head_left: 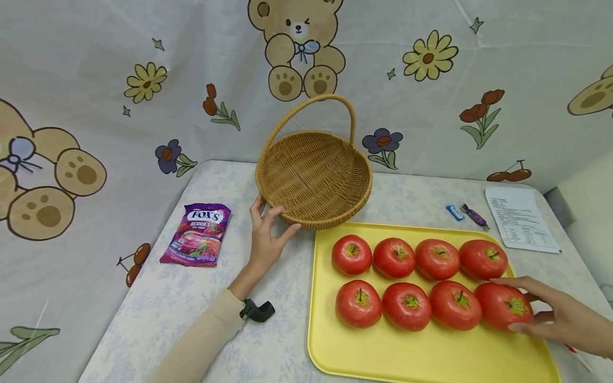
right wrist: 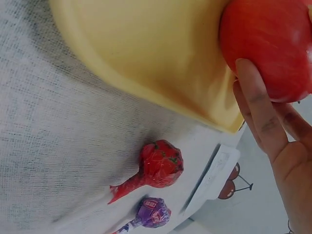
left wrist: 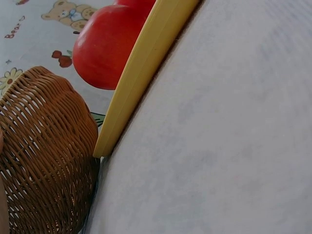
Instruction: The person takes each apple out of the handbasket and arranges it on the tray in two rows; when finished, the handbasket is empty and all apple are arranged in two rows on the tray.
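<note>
In the head view, a round wicker basket (head_left: 313,175) with a tall handle stands tilted toward me behind the tray. My left hand (head_left: 267,239) grips its front left rim, with fingertips at the edge and the thumb under it. Several red apples (head_left: 351,255) sit in two rows on a yellow tray (head_left: 373,351). At the right end of the front row, my right hand (head_left: 557,311) holds an apple (head_left: 500,308) between thumb and fingers. The right wrist view shows its fingers (right wrist: 261,100) against the apple's side; in the left wrist view, the basket weave (left wrist: 48,156) fills the lower left.
A purple candy bag (head_left: 198,235) lies left of the basket. Beyond the tray are two small wrapped candies (head_left: 474,216) and a printed sheet (head_left: 521,218). Red (right wrist: 162,163) and purple lollipops (right wrist: 153,212) lie beside the tray in the right wrist view. A patterned cloth hangs behind.
</note>
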Demonstrator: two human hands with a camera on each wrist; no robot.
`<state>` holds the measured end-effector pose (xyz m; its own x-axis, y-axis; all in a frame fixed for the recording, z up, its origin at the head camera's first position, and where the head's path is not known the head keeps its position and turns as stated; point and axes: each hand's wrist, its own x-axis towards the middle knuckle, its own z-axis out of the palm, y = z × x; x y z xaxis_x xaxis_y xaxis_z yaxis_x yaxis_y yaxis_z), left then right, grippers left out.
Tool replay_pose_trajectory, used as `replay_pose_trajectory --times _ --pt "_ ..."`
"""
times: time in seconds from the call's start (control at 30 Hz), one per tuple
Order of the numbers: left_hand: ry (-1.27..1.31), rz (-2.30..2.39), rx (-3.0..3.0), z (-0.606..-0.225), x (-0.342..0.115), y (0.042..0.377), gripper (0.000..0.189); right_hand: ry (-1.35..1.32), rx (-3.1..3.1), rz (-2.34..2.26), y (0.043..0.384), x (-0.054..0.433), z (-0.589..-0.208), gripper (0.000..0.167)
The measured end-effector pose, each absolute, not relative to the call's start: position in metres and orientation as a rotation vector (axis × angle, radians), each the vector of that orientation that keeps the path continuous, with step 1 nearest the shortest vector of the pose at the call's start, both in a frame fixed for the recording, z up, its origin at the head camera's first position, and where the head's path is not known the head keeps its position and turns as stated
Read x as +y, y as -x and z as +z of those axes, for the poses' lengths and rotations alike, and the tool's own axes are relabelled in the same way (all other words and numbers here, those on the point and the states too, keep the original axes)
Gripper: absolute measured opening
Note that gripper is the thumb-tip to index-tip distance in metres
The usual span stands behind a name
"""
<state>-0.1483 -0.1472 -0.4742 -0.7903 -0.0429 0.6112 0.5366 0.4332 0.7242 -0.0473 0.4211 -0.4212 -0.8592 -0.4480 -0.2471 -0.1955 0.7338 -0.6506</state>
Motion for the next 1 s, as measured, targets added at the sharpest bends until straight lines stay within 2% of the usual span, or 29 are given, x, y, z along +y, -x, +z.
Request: replay_pose_trajectory --times 0.57,0.77,1.0 --pt "0.416 -1.361 -2.131 -0.475 -0.143 0.151 0.047 0.575 2.59 -0.851 0.05 0.418 -0.426 0.062" --pt "0.409 -1.347 -2.148 -0.478 -0.145 0.151 0.041 0.433 2.634 -0.78 0.047 0.415 -0.428 0.06" --pt "0.396 -1.34 -2.155 -0.478 -0.145 0.152 0.041 0.319 2.706 -0.666 0.042 0.409 -0.42 0.074"
